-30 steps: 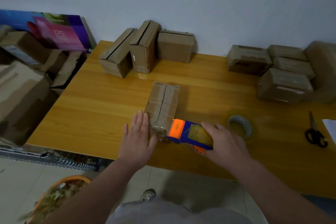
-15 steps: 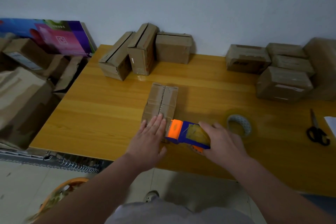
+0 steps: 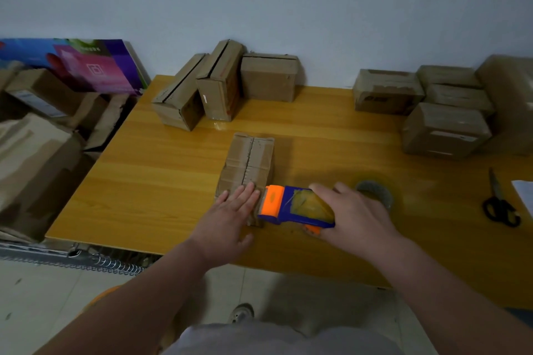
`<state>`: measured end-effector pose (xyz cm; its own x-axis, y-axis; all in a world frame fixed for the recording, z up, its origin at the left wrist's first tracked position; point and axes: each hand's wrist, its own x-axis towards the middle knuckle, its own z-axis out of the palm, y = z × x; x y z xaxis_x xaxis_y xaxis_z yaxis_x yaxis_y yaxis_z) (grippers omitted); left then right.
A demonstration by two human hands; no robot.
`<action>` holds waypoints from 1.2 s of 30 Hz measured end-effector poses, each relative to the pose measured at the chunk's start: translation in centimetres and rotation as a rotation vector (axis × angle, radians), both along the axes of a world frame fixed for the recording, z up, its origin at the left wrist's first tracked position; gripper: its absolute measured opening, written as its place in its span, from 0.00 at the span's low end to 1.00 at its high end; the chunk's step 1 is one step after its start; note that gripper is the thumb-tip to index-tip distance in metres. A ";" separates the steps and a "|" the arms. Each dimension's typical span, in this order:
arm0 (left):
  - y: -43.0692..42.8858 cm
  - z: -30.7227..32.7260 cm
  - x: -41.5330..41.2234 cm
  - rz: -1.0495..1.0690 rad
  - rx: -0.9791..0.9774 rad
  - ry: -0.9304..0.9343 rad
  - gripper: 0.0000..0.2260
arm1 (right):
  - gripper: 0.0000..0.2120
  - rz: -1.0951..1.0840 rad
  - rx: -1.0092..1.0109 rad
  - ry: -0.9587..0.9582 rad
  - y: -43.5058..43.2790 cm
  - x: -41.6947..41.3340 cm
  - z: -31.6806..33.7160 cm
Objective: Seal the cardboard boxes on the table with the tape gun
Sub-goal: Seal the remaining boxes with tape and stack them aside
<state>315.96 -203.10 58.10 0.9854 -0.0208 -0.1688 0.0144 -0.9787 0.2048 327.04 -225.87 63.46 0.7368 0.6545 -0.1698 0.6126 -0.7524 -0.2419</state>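
box [image 3: 247,164] lies lengthwise near the desk's [image 3: 138,181] front edge. left hand [image 3: 227,219] rests flat on its near end, fingers straight. right hand [image 3: 356,219] wraps its fingers round the tape gun [image 3: 294,206], orange head against the box's near right edge. tape roll [image 3: 375,192] sits just behind that hand; wood runs left to the side edge.

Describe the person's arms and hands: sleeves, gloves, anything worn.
The left forearm and right forearm are bare to the frame's edge, no sleeve showing. The left hand and right hand wear no gloves; no watch, ring or band is visible. A light grey garment shows at the bottom, on the torso.
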 end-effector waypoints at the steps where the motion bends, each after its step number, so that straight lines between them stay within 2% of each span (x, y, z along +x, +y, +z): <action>1: 0.0 -0.1 0.0 -0.003 -0.008 -0.002 0.40 | 0.37 0.014 0.016 0.006 -0.2 0.2 0.3; 9: 0.6 0.3 0.3 -0.024 -0.017 0.030 0.39 | 0.39 0.078 0.094 0.071 -2.3 1.6 2.8; 17: 0.3 0.3 0.2 -0.019 -0.009 0.036 0.38 | 0.35 0.102 -0.143 0.064 0.4 1.2 2.5; 23: 0.1 0.3 0.4 -0.002 -0.013 0.053 0.39 | 0.25 0.159 -0.202 0.073 4.1 1.5 2.9; 26: 0.1 0.3 0.6 -0.004 -0.012 0.064 0.41 | 0.28 0.179 -0.251 0.097 5.2 2.2 3.3; 30: -0.1 0.7 0.5 0.001 -0.005 0.063 0.42 | 0.26 0.114 -0.290 0.270 5.8 3.4 3.4; 33: -0.3 0.9 0.5 0.004 0.004 0.069 0.41 | 0.29 0.166 -0.410 0.309 6.0 2.5 1.4; 36: -0.4 1.0 0.7 0.033 0.026 0.078 0.39 | 0.32 0.086 -0.335 0.332 5.1 2.1 -0.8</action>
